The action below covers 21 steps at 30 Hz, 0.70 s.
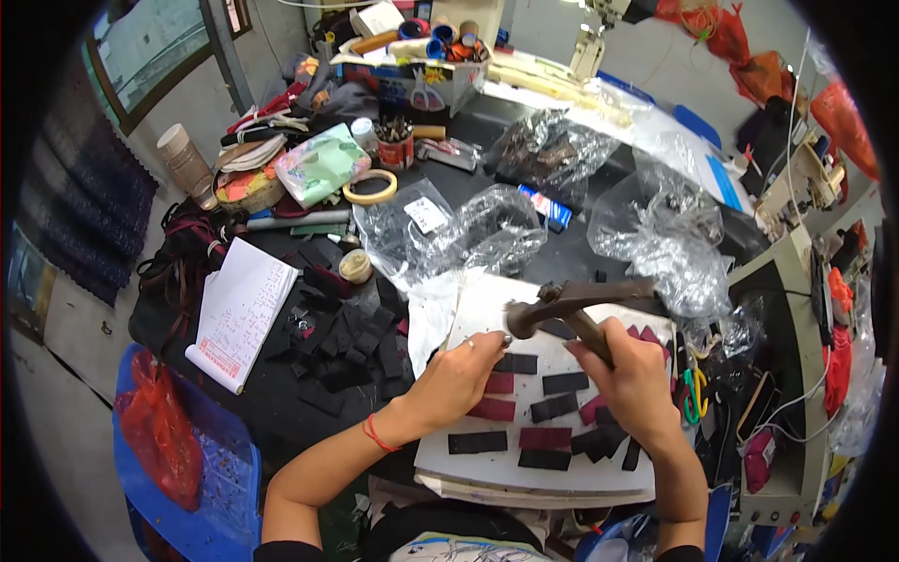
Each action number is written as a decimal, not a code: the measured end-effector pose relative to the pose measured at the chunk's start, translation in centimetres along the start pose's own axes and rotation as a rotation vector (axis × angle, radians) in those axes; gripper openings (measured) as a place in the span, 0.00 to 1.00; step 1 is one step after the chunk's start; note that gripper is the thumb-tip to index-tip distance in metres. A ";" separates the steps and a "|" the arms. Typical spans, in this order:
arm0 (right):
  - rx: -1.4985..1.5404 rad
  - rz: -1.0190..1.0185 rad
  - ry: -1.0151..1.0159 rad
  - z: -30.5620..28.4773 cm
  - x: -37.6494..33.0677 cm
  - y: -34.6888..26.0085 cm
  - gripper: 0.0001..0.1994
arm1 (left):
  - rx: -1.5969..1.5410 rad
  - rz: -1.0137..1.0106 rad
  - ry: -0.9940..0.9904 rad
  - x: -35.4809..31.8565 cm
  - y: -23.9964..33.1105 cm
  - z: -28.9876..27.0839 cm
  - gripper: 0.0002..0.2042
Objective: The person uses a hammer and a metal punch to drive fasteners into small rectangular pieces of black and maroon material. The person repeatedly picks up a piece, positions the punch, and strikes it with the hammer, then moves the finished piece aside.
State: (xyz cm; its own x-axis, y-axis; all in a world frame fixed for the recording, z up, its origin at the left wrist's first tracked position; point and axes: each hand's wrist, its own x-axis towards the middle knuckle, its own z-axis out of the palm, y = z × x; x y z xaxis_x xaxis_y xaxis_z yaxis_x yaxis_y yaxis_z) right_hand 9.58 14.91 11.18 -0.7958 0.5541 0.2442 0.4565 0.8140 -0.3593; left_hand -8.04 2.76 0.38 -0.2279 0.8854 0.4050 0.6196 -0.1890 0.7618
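Note:
My right hand [639, 382] is wrapped round the wooden handle of a hammer [585, 300]. The dark metal head is raised over a white board [433, 466], just right of my left fingertips. My left hand [451, 386] is closed in a pinch over the board; a small shiny bit shows at the fingertips, too small to name. Short folded fabric pieces lie on the board around both hands, some black [478, 442] and some maroon [545, 438]. What lies under the left fingers is hidden.
A heap of black fabric pieces [351, 342] and an open notebook [245, 314] lie to the left. Clear plastic bags [660, 239] spread behind the board. Scissors [693, 393] with green and orange handles sit right. A blue chair [225, 459] holds a red bag.

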 end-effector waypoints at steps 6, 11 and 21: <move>-0.109 -0.015 -0.249 2.5 -2.8 1.3 0.17 | -0.387 -0.355 0.010 0.4 -1.0 -0.6 0.09; -0.092 -0.009 -0.203 3.2 -3.3 1.5 0.17 | -0.520 -0.362 -0.097 0.6 -1.7 -1.5 0.09; 0.368 0.166 0.268 -1.7 -2.4 -0.6 0.09 | -0.028 0.039 -0.111 -0.2 0.2 -1.3 0.07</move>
State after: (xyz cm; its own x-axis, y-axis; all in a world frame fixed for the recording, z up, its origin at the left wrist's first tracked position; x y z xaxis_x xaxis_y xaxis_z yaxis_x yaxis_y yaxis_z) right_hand 11.91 13.40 12.32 -0.5716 0.7361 0.3626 0.3589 0.6217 -0.6962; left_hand -8.87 2.01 1.12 -0.1184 0.9185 0.3773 0.6049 -0.2346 0.7610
